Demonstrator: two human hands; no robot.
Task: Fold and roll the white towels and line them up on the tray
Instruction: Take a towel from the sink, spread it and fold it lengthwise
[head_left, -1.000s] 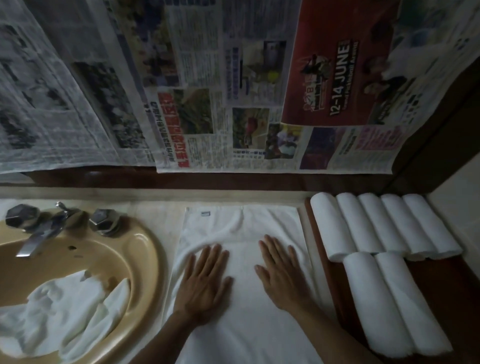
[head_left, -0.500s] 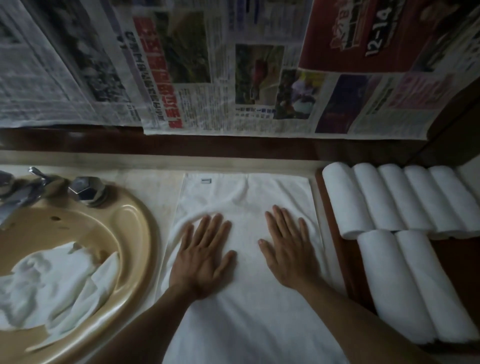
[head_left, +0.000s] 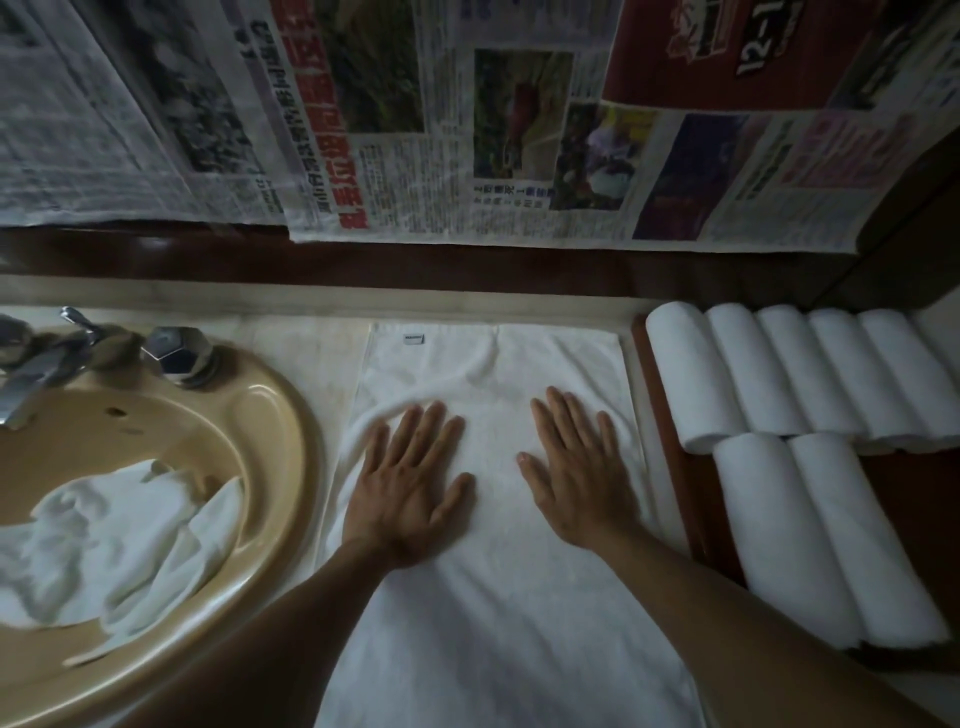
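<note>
A white towel (head_left: 498, 571) lies flat on the counter (head_left: 306, 353), between the sink (head_left: 270, 467) and the tray (head_left: 670, 441). A little tag (head_left: 414, 338) shows near its far edge. The left hand (head_left: 405, 488) lies flat on the towel with its fingers straight and spread. The right hand (head_left: 582, 478) lies flat on it too, fingers straight, close beside the left one. Neither hand holds anything. There is a small bump in the cloth by the left fingers.

On the dark tray to the right, rolled towels (head_left: 779, 374) sit side by side in a back row. Two more rolls (head_left: 810, 530) lie in front of them. Some crumpled towels (head_left: 114, 540) sit in the tan sink, under the tap (head_left: 36, 364). Newspapers (head_left: 467, 130) cover the wall.
</note>
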